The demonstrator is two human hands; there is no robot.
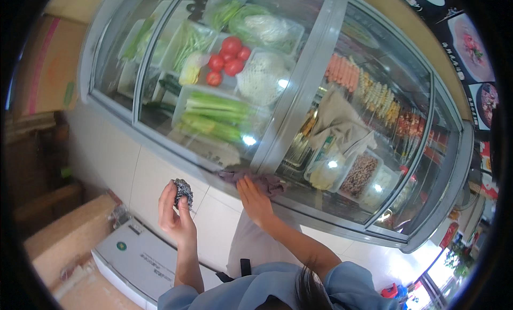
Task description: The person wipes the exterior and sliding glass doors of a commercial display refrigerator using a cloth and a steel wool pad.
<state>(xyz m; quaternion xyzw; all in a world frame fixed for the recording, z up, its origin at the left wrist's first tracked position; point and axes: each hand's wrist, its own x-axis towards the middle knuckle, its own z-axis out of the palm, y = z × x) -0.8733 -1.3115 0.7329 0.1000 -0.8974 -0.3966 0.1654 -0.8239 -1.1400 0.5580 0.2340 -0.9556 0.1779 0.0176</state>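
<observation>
Between the thumb and fingers of my left hand (176,218) is a steel wool scrubber (184,193), held up over the floor beside the display case. My right hand (255,201) lies with its fingers stretched over a crumpled purple-grey cloth (269,182), pressing it against the lower part of the case. The cloth spreads across the foot of the metal upright (303,75) between two glass panes. Behind the glass are tomatoes (232,66), celery stalks (216,113) and a white net-wrapped bundle (262,78) in trays.
The right section holds skewered sausages (342,72), a beige cloth (340,119) and a tray of brown chopped food (358,174). A white box (136,256) stands on the floor at lower left, near cardboard boxes (72,222). Food picture boards (471,49) line the upper right.
</observation>
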